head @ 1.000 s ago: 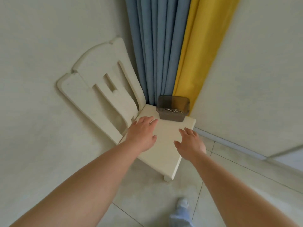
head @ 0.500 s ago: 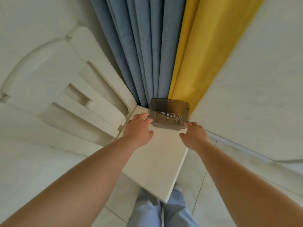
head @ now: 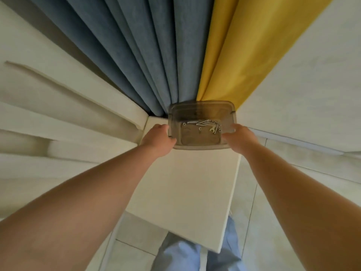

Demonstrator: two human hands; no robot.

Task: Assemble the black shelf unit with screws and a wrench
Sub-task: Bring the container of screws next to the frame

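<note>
bin (head: 202,142) smoky grey (translucent) | curtains (head: 156,55) blue, yellow | chair (head: 187,188) cream

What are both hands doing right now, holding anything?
Left hand: grips the left side of the clear plastic box of screws.
Right hand: grips the same box's right side.
</note>
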